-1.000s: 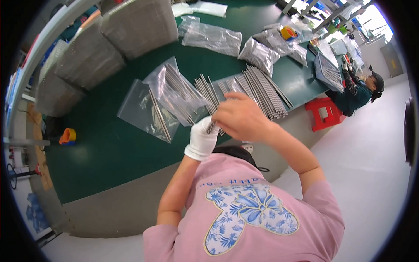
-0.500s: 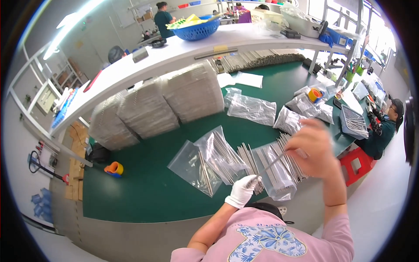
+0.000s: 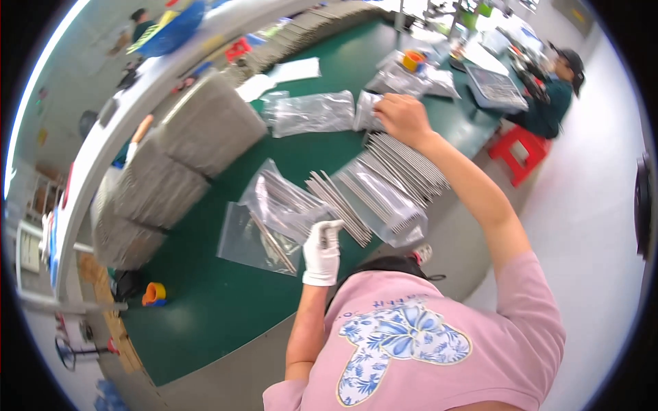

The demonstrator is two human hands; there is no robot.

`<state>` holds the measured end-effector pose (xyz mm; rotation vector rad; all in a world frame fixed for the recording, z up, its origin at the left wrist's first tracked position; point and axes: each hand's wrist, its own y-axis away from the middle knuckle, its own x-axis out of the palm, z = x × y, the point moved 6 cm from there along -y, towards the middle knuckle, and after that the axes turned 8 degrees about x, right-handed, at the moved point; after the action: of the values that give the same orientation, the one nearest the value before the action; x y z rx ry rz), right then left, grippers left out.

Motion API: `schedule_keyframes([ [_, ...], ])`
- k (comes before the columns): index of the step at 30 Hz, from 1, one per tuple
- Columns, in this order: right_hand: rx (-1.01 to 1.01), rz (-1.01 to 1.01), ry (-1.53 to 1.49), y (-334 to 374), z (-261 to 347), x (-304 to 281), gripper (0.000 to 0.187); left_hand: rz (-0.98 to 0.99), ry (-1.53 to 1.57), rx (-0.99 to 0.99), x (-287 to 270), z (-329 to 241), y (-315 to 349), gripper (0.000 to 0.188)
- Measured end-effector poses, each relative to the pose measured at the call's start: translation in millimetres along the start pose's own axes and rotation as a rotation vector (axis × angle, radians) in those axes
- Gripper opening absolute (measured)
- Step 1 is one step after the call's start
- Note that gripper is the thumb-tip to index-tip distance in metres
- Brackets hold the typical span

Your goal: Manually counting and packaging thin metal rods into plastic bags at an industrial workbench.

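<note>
My left hand (image 3: 322,255), in a white glove, is curled closed at the table's near edge, beside the near ends of a bundle of loose metal rods (image 3: 338,209). What it holds is too small to make out. My bare right hand (image 3: 404,120) is raised over a small silvery plastic bag (image 3: 365,113), fingers bent together; their tips hide whatever is in them. Below it lies a row of thin metal rods (image 3: 410,168), beside a clear bag of rods (image 3: 380,198). Left of my glove are another bag with rods (image 3: 277,198) and a flatter clear bag (image 3: 240,236) with a few rods.
Large wrapped blocks (image 3: 205,127) stand at the left under a white shelf (image 3: 75,185). Plastic packs (image 3: 312,113) and an orange tape roll (image 3: 413,60) lie farther back. Another tape roll (image 3: 154,294) sits near left. A co-worker (image 3: 558,92) sits right, by a tray (image 3: 497,89) and red stool (image 3: 519,154).
The view has turned and shifted. My right hand has moved away from my left, toward the plastic bags. The rod seen between my hands no longer shows there.
</note>
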<state>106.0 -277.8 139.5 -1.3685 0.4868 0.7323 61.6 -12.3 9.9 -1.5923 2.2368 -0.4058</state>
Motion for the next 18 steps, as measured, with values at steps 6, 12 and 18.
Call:
schedule_keyframes([
  [6,0.452,-0.134,0.088,102,-79,19,0.007,0.01,-0.026,-0.068,-1,4,2,0.013],
  [12,0.999,0.196,0.215,245,-98,31,0.013,-0.019,-0.055,-0.121,-5,-3,10,0.015],
  [18,1.071,0.364,0.265,281,-94,61,0.016,0.028,-0.076,-0.127,0,-1,6,0.016],
])
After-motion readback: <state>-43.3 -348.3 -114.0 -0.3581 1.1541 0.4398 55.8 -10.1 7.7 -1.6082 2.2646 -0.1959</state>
